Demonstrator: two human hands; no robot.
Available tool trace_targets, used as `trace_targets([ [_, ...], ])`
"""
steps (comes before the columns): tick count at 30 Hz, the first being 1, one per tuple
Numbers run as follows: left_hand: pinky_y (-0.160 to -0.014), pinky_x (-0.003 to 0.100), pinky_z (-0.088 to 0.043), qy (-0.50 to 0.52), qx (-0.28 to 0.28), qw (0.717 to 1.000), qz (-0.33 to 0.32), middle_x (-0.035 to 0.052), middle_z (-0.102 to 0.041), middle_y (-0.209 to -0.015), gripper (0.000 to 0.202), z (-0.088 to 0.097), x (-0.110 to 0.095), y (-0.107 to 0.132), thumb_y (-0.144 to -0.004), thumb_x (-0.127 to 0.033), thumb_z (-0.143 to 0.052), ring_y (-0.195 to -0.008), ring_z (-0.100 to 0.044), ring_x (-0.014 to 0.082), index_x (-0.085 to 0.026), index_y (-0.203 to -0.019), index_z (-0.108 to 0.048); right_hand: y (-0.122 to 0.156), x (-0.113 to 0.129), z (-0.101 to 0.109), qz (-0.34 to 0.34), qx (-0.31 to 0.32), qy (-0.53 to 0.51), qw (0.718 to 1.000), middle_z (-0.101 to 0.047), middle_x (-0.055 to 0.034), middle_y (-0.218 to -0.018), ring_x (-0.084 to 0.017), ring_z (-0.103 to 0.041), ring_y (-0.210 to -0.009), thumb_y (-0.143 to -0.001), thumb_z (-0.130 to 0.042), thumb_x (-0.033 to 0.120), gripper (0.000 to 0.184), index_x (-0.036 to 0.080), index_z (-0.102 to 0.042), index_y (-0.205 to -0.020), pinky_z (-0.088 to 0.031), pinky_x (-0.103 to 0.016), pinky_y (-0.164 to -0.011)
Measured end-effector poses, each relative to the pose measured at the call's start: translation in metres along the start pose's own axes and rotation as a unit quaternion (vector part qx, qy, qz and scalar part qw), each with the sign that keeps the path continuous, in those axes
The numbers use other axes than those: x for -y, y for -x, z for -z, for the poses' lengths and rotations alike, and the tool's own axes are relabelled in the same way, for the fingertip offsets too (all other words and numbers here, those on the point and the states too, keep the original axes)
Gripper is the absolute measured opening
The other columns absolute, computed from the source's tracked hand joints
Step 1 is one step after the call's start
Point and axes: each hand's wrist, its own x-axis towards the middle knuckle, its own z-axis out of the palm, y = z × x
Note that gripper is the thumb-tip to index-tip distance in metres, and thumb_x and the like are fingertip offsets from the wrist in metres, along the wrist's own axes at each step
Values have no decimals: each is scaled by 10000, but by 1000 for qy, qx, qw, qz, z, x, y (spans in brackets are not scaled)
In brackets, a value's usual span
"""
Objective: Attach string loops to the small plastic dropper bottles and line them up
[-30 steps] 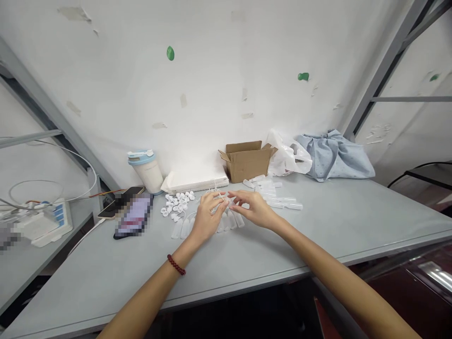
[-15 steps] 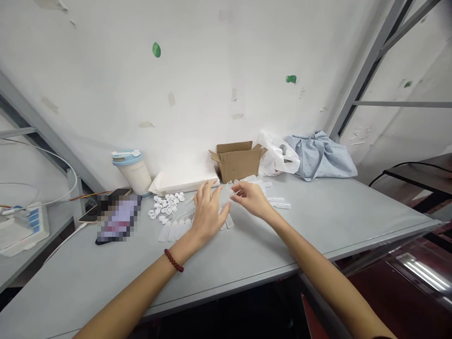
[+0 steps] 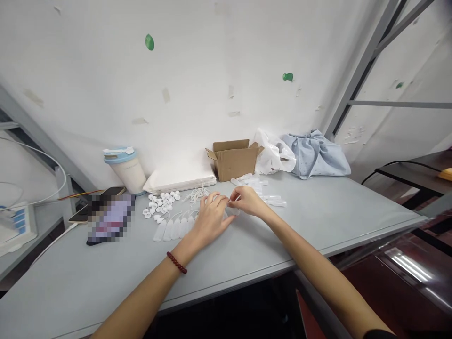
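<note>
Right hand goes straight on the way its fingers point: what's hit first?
Probably the left hand, just ahead of the right hand; depth is unclear, so they may be touching.

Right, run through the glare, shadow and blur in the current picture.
Head view: a soft shadow falls on the grey table below the right forearm; head view: glare streaks cross the dark red surface at lower right; head view: blocky pixelation covers the purple item; head view: fine detail between the left hand and right hand is too indistinct to make out.
</note>
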Motion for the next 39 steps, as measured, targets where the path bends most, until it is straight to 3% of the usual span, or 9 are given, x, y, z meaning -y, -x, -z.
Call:
trace_targets([
  [11,-895,478,-351,12,46,999,2,103,-606,-1044,221,-10,-1,3,-794,-345,-564,-1132,-430,311,-174,-934,-553,-4,-10,-5,-5,62,44,997,-618,-8,-529,-132,-575,-544,-632,-604,138,44,139,-600,-589,-408,-209,-504],
  [18,-913,504,-338,14,40,999,9,114,-611,-1058,270,-12,3,5,-796,-352,-546,-1159,-415,330,-181,-1004,-552,-7,-13,-2,-6,93,35,995,-637,-33,-521,-145,-603,-531,-705,-507,95,217,144,-592,-512,-453,-219,-533],
  [39,-896,497,-341,4,66,998,13,126,-586,-1055,317,-11,4,5,-774,-378,-540,-1127,-425,331,-181,-1022,-531,-5,-12,-1,-40,122,-27,991,-658,-34,-571,-144,-642,-537,-725,-516,69,207,134,-591,-544,-494,-210,-508],
])
